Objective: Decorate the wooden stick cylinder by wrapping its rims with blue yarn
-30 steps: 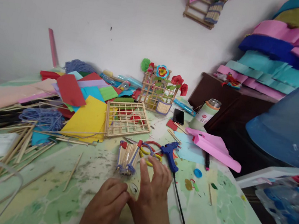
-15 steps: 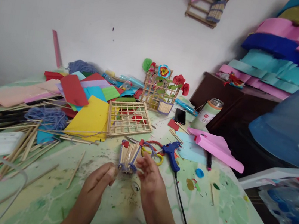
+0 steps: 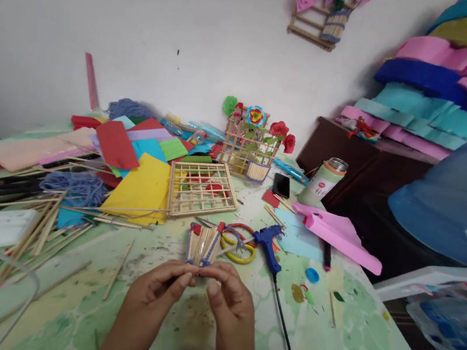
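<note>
A small bundle of wooden sticks (image 3: 203,245), bound with blue yarn and tipped with red, is held upright just above the table. My left hand (image 3: 157,293) pinches its lower left edge. My right hand (image 3: 228,299) pinches its lower right edge. Both hands meet fingertip to fingertip under the bundle. Behind it lie yellow-handled scissors (image 3: 240,246) and a blue glue gun (image 3: 267,243), whose black cord (image 3: 280,327) runs off the front edge of the table.
A flat wooden grid frame (image 3: 202,188) lies behind the bundle, with a flower-filled frame (image 3: 247,145) further back. Coloured paper sheets (image 3: 140,184), blue yarn (image 3: 76,187) and several loose sticks (image 3: 42,224) cover the left. A phone (image 3: 281,184), a jar (image 3: 321,181) and pink paper (image 3: 339,232) lie right.
My hands parted from a low pinch near the table edge, reached forward to either side of the stick bundle, then closed on its base and lifted it slightly.
</note>
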Available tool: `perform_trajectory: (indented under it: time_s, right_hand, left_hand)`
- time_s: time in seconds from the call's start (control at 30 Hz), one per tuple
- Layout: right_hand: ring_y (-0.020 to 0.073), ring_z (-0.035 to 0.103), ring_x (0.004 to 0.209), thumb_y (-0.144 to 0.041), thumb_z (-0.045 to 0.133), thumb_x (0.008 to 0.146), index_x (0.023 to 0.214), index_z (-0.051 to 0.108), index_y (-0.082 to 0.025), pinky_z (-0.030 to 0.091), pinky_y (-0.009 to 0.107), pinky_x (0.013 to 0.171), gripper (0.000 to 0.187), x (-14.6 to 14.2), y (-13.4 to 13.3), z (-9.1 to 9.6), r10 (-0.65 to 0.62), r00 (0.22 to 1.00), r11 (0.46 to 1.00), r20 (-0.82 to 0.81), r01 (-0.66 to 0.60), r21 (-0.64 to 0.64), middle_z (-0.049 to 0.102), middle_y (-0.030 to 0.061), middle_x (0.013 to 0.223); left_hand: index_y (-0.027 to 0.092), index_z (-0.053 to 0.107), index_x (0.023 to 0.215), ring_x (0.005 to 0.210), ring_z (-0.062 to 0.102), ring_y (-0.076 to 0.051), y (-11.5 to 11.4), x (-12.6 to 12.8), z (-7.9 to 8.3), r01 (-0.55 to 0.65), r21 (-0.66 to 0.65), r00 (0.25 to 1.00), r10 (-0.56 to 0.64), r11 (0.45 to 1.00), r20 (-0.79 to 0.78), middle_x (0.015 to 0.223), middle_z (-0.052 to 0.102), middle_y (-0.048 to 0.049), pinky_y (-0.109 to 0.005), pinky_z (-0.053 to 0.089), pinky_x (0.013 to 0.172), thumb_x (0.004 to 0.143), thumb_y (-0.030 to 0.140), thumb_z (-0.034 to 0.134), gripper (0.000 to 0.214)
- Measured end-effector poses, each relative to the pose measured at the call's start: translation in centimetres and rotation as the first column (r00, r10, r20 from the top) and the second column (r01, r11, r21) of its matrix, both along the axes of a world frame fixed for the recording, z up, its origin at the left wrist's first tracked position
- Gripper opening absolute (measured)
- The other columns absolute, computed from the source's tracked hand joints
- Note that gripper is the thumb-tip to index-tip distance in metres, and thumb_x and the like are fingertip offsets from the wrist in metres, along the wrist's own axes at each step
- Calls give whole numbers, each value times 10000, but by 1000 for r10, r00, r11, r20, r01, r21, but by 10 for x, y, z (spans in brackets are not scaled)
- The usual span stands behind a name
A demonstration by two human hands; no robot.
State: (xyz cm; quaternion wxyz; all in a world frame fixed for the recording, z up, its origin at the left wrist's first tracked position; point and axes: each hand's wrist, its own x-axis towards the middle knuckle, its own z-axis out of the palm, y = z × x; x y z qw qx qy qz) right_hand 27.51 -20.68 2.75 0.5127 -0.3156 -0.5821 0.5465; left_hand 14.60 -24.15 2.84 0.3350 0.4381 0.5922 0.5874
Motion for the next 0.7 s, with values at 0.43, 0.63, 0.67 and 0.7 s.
perform_trajectory:
  time_s: [0.43, 0.63, 0.67, 0.7]
  right_hand:
    - [142, 504, 762, -101, 591, 771, 790, 656, -217, 399, 309, 711, 135, 1, 8, 13, -342, 902, 797, 263, 130, 590, 571, 9, 742]
    - [138, 512, 787, -137, 609, 769, 704, 607, -184, 394, 292, 750, 80, 8, 14, 17, -179, 916, 888, 358, -6, 459, 576, 5, 756]
    - [135, 515, 785, -149, 610, 771, 692, 597, -180, 391, 290, 761, 86, 9, 15, 17, -148, 915, 900, 375, -33, 435, 576, 1, 755]
    - [132, 518, 782, -163, 609, 776, 685, 587, -177, 391, 285, 768, 94, 9, 16, 17, -116, 917, 912, 382, -54, 407, 575, -2, 752]
  left_hand:
    - [226, 728, 755, 681, 646, -185, -3, 0, 6, 75, 26, 996, -73, 997, -53, 725, 700, -43, -279, 539, 643, 703, 354, 633, 168]
    - [268, 730, 794, 701, 654, -161, -6, -4, 5, 113, 76, 975, -96, 991, -198, 746, 710, -19, -245, 527, 668, 741, 288, 616, 127]
    - [274, 730, 799, 699, 654, -157, -6, -4, 6, 118, 86, 969, -96, 989, -228, 747, 710, -16, -239, 526, 668, 744, 280, 616, 127]
    - [278, 730, 801, 693, 653, -154, -7, -5, 6, 129, 97, 963, -102, 987, -250, 742, 709, -14, -235, 525, 662, 745, 273, 616, 127]
